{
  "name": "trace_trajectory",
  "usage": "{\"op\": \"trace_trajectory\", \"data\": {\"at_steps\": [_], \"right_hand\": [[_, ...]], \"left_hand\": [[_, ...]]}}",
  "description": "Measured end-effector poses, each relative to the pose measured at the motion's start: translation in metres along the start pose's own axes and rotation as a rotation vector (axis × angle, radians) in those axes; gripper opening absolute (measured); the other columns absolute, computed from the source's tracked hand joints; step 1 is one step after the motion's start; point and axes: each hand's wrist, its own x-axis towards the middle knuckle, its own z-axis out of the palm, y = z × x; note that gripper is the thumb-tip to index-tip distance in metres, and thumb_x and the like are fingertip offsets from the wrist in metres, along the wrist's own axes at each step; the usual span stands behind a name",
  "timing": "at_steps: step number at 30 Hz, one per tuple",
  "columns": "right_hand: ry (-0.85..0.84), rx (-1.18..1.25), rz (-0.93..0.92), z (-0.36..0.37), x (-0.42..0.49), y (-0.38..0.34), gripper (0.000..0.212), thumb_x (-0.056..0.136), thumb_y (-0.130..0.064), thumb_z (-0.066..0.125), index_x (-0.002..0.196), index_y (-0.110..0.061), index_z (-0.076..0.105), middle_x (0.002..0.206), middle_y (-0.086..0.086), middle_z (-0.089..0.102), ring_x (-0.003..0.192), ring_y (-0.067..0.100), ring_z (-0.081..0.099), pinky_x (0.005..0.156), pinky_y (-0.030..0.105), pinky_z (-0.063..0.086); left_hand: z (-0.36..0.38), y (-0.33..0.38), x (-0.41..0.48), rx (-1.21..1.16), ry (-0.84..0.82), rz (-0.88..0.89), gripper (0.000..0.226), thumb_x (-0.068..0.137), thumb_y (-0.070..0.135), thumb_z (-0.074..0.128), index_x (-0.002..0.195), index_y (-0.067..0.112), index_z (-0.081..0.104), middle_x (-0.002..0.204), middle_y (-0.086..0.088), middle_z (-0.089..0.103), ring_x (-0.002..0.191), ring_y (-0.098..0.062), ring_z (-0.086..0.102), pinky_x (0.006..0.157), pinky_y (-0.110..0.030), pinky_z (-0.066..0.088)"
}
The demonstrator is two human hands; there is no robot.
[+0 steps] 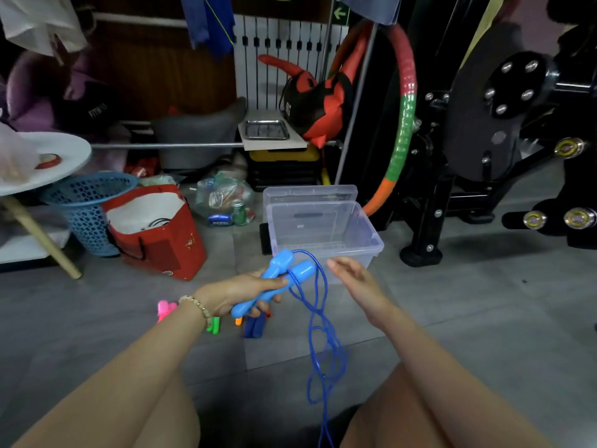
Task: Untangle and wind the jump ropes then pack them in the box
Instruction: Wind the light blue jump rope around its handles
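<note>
Seated on a grey tiled floor (pixel 484 302), I face the clear plastic box (pixel 355 227), which stands open and looks bare inside, its lid (pixel 310 192) propped just behind it. The blue jump rope's cord (pixel 323 334) leaves the tops of its handles near the box's front wall, then drops between my knees in several loose loops that cross each other before running out of the bottom of the picture. My left hand (pixel 239 292) is clamped around both blue handles (pixel 274 279), holding them side by side and tilted toward the box. My right hand (pixel 352 276) is apart from the rope, fingers relaxed and holding nothing, just beside the hanging cord. I judge the cord light, limp and fairly slick, with enough spring to kink and slide off a loose coil. The best hold looks to be a pinch just under the handles, slid downward to work out the crossings. The handles look rigid and easy to grip, a firm core to wind around. Under my left wrist, small handles of other ropes lie on the floor: pink (pixel 164 310), green (pixel 214 324), orange (pixel 238 321) and dark blue (pixel 255 328).
</note>
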Motion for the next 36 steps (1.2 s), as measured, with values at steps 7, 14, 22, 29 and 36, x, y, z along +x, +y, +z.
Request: {"op": "trace_trajectory", "data": {"at_steps": [7,14,22,29,36], "right_hand": [[-0.311,0.006,0.114,0.012,-0.005,-0.002,0.029,0.092,-0.039,0.055,0.098,-0.01,0.055,0.062,-0.003,0.053,0.059,0.011,0.051,0.069,0.023,0.046],[0.14,0.143,0.008,-0.029,0.021,-0.023,0.023,0.084,-0.02,0.068,0.104,-0.013,0.059,0.084,-0.006,0.061,0.072,0.004,0.055,0.069,0.016,0.04],[-0.439,-0.071,0.14,0.021,-0.005,-0.015,0.042,0.095,-0.051,0.042,0.115,-0.019,0.061,0.109,-0.004,0.069,0.106,0.01,0.063,0.09,0.024,0.046],[-0.132,0.065,-0.015,0.008,0.008,-0.02,0.026,0.096,-0.024,0.051,0.072,-0.015,0.056,0.044,-0.015,0.039,0.044,0.0,0.032,0.057,0.02,0.029],[0.283,-0.132,0.138,-0.041,0.035,-0.019,0.018,0.093,-0.025,0.056,0.102,-0.012,0.064,0.099,0.003,0.061,0.094,0.018,0.055,0.082,0.024,0.038]], "left_hand": [[0.007,-0.001,-0.003,0.057,0.073,0.087,0.027,0.094,0.031,0.054,0.116,0.017,0.052,0.087,-0.006,0.058,0.051,-0.007,0.057,0.046,-0.018,0.046],[-0.019,0.001,-0.011,0.346,0.002,-0.009,0.022,0.098,0.024,0.05,0.117,0.015,0.044,0.067,0.005,0.059,0.044,-0.003,0.043,0.041,-0.017,0.034],[0.002,0.025,-0.009,-0.02,-0.025,0.008,0.028,0.096,0.028,0.053,0.121,0.015,0.052,0.083,-0.005,0.066,0.049,-0.008,0.056,0.044,-0.019,0.047],[-0.013,0.015,-0.011,0.237,-0.065,-0.075,0.023,0.095,0.03,0.054,0.114,0.018,0.052,0.091,-0.003,0.056,0.051,-0.003,0.052,0.045,-0.017,0.043],[-0.025,0.009,-0.025,0.096,-0.118,-0.138,0.019,0.095,0.027,0.052,0.11,0.015,0.055,0.079,0.002,0.071,0.06,-0.009,0.064,0.054,-0.022,0.053]]}}
